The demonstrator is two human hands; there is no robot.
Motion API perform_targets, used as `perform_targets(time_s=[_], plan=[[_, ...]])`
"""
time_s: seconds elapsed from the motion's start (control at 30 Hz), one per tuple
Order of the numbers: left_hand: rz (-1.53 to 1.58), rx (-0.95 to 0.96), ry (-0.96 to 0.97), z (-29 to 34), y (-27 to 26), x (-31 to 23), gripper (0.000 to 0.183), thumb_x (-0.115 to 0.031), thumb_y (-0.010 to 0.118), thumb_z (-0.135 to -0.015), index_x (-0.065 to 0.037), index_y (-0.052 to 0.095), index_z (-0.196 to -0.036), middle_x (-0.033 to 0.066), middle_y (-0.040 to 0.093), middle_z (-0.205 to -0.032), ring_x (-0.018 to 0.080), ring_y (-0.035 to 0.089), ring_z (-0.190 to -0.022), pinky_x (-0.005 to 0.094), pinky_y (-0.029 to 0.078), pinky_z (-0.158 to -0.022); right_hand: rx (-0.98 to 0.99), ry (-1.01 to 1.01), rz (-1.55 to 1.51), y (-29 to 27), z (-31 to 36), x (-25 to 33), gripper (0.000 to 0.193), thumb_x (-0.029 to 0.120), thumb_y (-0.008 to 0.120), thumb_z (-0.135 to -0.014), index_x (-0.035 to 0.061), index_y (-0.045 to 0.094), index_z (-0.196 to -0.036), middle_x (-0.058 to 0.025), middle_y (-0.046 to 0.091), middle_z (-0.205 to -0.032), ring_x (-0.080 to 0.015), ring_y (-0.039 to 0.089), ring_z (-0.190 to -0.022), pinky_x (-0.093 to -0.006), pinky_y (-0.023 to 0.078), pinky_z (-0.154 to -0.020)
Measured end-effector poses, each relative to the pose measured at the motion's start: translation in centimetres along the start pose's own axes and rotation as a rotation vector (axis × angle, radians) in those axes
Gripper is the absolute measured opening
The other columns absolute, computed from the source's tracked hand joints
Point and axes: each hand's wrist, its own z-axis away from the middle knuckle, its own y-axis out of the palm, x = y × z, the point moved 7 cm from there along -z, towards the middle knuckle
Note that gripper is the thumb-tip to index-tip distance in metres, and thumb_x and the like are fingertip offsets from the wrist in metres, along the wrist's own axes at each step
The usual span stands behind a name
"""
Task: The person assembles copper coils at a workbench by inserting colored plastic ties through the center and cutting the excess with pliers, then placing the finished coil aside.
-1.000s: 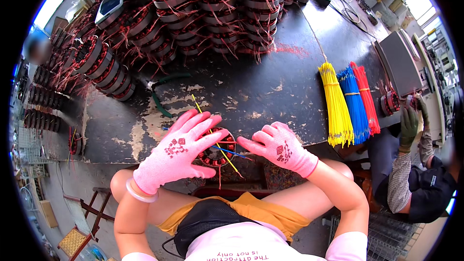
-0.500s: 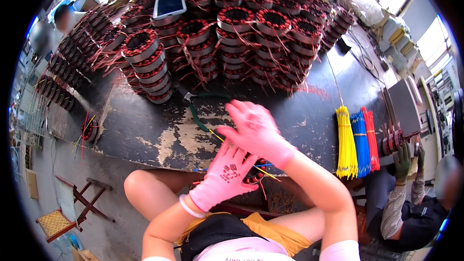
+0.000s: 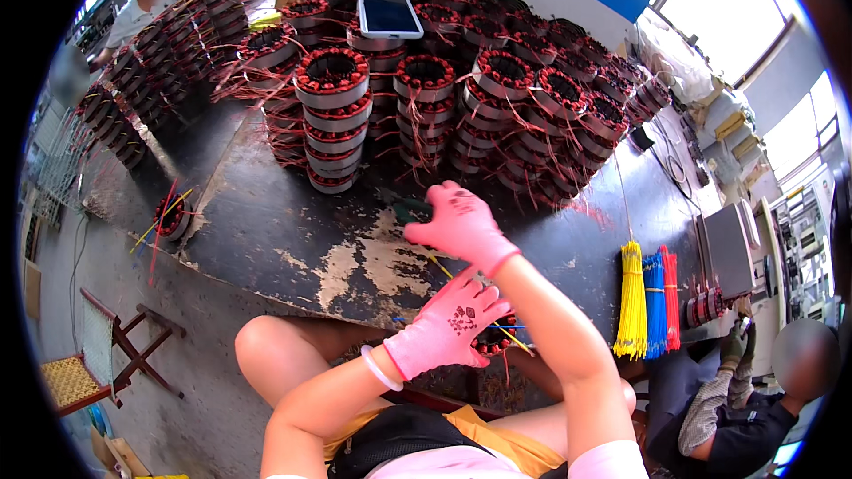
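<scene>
My left hand (image 3: 451,321), in a pink glove, grips a ring-shaped motor stator (image 3: 497,339) at the table's near edge. Its palm covers part of the ring, which has red-brown windings. Yellow and blue wires cross this stator. Farther forward, my right hand (image 3: 466,226), also gloved in pink, is curled over a pair of green-handled pliers (image 3: 410,210) lying on the dark table (image 3: 257,222). Green shows between the thumb and fingers; most of the handles are hidden beneath the hand.
Stacked stators (image 3: 333,124) fill the far side, with a tablet (image 3: 389,15) on top. Bundles of yellow wires (image 3: 631,302), blue wires (image 3: 655,306) and red wires (image 3: 671,297) lie right. One stator (image 3: 173,215) sits left. A co-worker (image 3: 754,408) sits at right.
My right hand has moved forward from above my left hand to the pliers, now mostly covered. My left hand stays at the stator. The whole view has shifted.
</scene>
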Motion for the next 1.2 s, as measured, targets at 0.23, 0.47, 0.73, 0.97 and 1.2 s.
perform_targets(time_s=[0.23, 0.47, 0.73, 0.97, 1.2], plan=[[0.054, -0.015, 0.009, -1.3, -0.8, -0.2, 0.091, -0.057, 0.083, -0.068, -0.007, 0.056, -0.139, 0.0171, 0.057, -0.131, 0.0312, 0.054, -0.127, 0.0520, 0.023, -0.125, 0.201, 0.109, -1.866, -1.9, 18.1, -9.2, 0.081, 0.056, 0.057, -0.099, -0.0043, 0.040, -0.151, -0.0201, 0.064, -0.131, -0.0365, 0.064, -0.121, -0.0539, 0.048, -0.108], [0.053, -0.075, -0.130, -2.0, -1.7, 3.4, 0.101, -0.044, 0.090, -0.064, 0.003, 0.049, -0.143, 0.0199, 0.057, -0.139, 0.0364, 0.054, -0.131, 0.0509, 0.025, -0.127, 0.106, 0.539, -1.778, 2.5, 27.8, -15.2, 0.048, 0.028, 0.057, -0.105, -0.0025, 0.049, -0.141, -0.0120, 0.068, -0.105, -0.0233, 0.070, -0.090, -0.0385, 0.059, -0.083], [0.108, 0.056, -0.006, -3.5, -2.6, 6.1, 0.100, -0.034, 0.091, -0.060, -0.006, 0.050, -0.147, 0.0158, 0.056, -0.145, 0.0315, 0.051, -0.137, 0.0503, 0.025, -0.127, 0.501, 0.536, -1.705, 5.9, 25.8, -12.9, 0.062, 0.047, 0.060, -0.103, 0.0010, 0.049, -0.144, -0.0103, 0.067, -0.110, -0.0186, 0.071, -0.092, -0.0308, 0.058, -0.083], [0.140, 0.055, 0.019, -3.8, -2.8, 6.2, 0.098, -0.031, 0.090, -0.060, -0.006, 0.050, -0.146, 0.0150, 0.056, -0.144, 0.0313, 0.052, -0.136, 0.0503, 0.026, -0.127, 0.464, 0.551, -1.653, 5.8, 23.6, -12.7, 0.063, 0.051, 0.058, -0.101, 0.0010, 0.053, -0.138, -0.0107, 0.066, -0.109, -0.0188, 0.069, -0.093, -0.0336, 0.058, -0.084], [0.165, 0.035, 0.028, -3.8, -2.8, 6.3, 0.098, -0.031, 0.090, -0.060, -0.007, 0.050, -0.146, 0.0150, 0.056, -0.144, 0.0333, 0.052, -0.135, 0.0503, 0.028, -0.126, 0.403, 0.531, -1.612, 6.4, 22.5, -13.5, 0.056, 0.048, 0.055, -0.104, 0.0016, 0.054, -0.135, -0.0089, 0.066, -0.101, -0.0171, 0.069, -0.085, -0.0319, 0.058, -0.078]])
